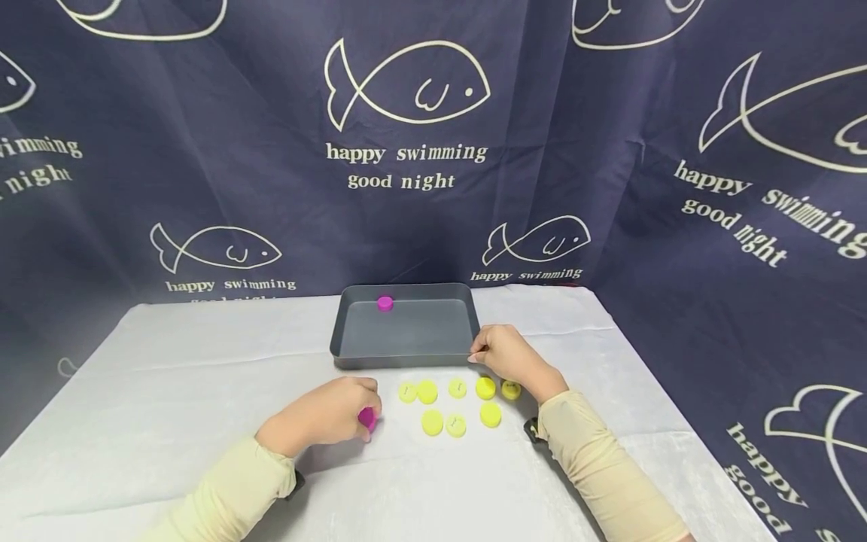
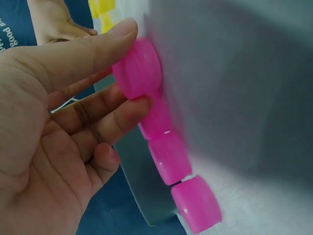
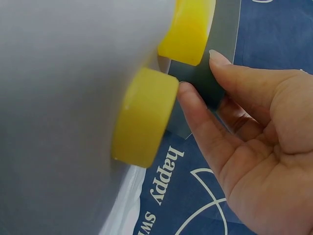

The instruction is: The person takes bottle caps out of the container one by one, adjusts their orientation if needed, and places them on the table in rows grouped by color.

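At the left front of the table my left hand (image 1: 328, 410) pinches a magenta bottle cap (image 2: 139, 68) between thumb and fingers. Several more magenta bottle caps (image 2: 168, 156) stand in a line beside it in the left wrist view; the hand hides most of them from the head view. My right hand (image 1: 511, 354) holds the front right corner of a dark grey tray (image 1: 400, 361) with thumb and fingers. Inside the tray, towards the back, lies a single magenta bottle cap (image 1: 384, 303).
Several yellow bottle caps (image 1: 432, 422) lie in two loose rows in front of the tray, some with small print on top. One yellow cap (image 3: 146, 117) is close to the right fingertips. A dark blue fish-print curtain (image 1: 406, 226) hangs behind the white-covered table (image 1: 203, 361).
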Demonstrator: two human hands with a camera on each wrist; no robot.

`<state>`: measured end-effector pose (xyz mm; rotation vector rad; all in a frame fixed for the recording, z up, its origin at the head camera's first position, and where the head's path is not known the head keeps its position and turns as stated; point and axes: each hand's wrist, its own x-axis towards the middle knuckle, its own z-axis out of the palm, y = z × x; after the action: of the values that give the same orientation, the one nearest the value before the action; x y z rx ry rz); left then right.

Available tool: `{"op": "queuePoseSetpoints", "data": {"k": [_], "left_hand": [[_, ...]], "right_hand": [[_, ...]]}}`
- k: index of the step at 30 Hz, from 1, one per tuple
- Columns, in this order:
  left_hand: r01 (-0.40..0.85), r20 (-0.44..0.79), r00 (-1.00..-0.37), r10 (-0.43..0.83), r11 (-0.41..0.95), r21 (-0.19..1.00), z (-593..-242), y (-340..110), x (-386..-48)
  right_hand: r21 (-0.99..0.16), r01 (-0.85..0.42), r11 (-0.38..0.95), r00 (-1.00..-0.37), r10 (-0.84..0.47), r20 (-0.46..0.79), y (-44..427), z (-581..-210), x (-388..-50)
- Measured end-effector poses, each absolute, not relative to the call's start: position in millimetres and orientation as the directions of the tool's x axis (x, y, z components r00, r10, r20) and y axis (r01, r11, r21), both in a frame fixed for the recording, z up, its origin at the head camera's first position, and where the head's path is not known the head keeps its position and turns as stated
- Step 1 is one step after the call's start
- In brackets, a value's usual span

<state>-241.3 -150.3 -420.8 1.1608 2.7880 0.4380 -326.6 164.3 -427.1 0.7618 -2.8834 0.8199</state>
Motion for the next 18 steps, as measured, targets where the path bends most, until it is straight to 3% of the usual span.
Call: {"op": "queuePoseSetpoints", "data": {"k": [18], "left_hand": [[0.719,0.056,-0.685,0.726,0.663,0.208,-425.3,-149.1,-239.0]], "right_hand": [[-0.477,-0.479,0.737,-0.874,-0.451,0.181,164.5,-427.5,-325.5]]}}
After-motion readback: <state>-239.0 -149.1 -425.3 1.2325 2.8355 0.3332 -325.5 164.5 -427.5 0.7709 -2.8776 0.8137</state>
